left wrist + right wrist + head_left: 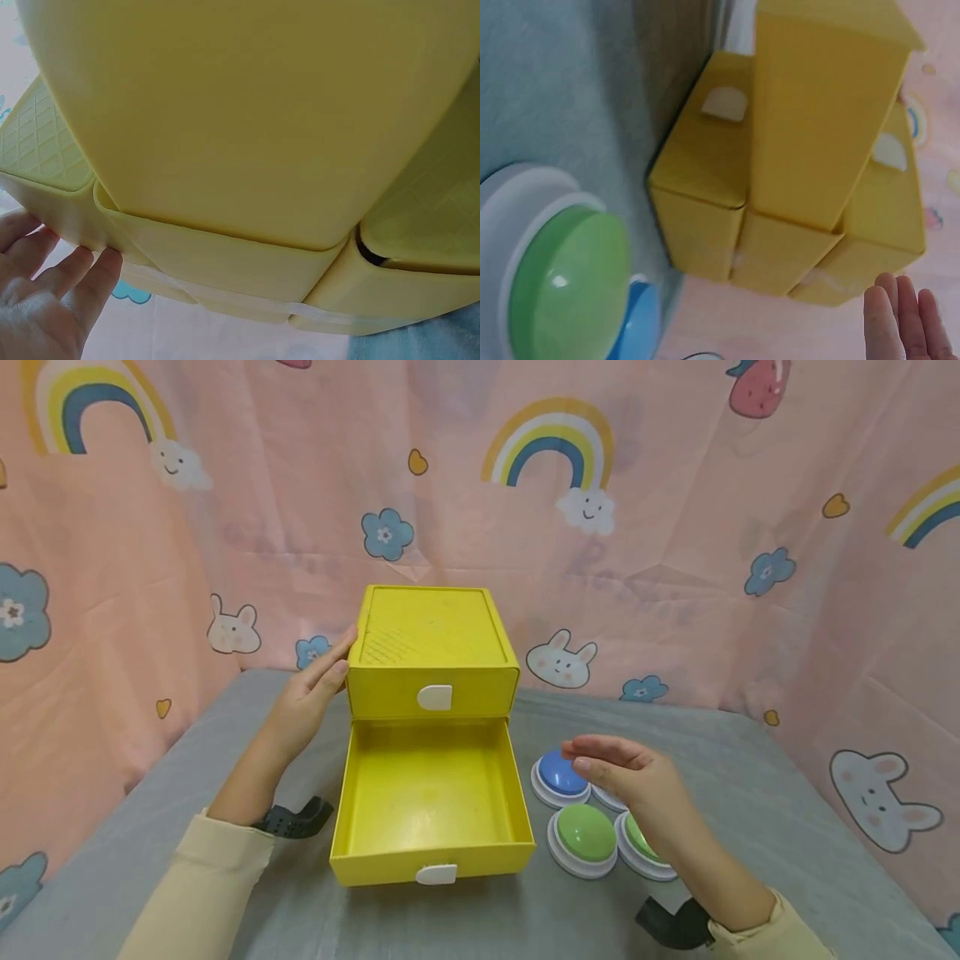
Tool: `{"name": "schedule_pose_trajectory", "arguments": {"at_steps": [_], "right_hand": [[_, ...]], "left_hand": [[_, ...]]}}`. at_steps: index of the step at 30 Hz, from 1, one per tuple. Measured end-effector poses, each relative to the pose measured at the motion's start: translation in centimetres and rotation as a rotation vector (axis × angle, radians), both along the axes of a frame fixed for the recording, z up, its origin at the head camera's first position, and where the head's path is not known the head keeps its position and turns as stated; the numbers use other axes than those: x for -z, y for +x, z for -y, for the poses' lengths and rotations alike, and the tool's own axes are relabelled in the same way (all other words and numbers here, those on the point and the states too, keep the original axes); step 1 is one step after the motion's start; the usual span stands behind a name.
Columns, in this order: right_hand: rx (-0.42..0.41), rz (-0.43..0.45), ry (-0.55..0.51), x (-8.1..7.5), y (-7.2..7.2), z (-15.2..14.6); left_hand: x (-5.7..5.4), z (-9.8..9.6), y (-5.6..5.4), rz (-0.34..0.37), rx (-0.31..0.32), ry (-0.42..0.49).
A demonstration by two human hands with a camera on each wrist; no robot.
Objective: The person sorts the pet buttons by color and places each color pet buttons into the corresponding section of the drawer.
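A yellow drawer cabinet (433, 627) stands on the table. Its middle drawer (431, 789) is pulled far out, and no object lies inside. At the cabinet's upper left side my left hand (302, 700) rests its nearly straight fingers; the left wrist view shows those fingertips (109, 262) against the yellow wall. My right hand (637, 777) hovers to the right of the drawer, fingers extended and holding nothing. Below and around it are a blue push button (561, 772), a green push button (587, 833) and another green button (643, 842), partly covered by the hand.
One more white-rimmed button (609, 799) is mostly hidden behind the right hand. Grey cloth (780, 827) covers the table. Pink patterned curtains (660, 577) hang close behind the cabinet and along both sides. The extended drawer reaches towards the near edge.
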State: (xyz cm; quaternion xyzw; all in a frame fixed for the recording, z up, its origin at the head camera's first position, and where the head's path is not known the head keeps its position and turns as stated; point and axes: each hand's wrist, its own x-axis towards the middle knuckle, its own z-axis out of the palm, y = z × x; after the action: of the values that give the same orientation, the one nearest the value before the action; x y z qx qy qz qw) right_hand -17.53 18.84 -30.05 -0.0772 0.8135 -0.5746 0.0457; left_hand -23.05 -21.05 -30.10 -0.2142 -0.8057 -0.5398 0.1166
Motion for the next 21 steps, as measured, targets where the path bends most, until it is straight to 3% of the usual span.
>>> {"name": "schedule_pose_trajectory", "arguments": {"at_steps": [21], "right_hand": [[0.119,0.093,0.045,3.8,-4.1,-0.6]], "left_hand": [[0.1,0.0,0.1,-0.005,0.007,0.009]]}}
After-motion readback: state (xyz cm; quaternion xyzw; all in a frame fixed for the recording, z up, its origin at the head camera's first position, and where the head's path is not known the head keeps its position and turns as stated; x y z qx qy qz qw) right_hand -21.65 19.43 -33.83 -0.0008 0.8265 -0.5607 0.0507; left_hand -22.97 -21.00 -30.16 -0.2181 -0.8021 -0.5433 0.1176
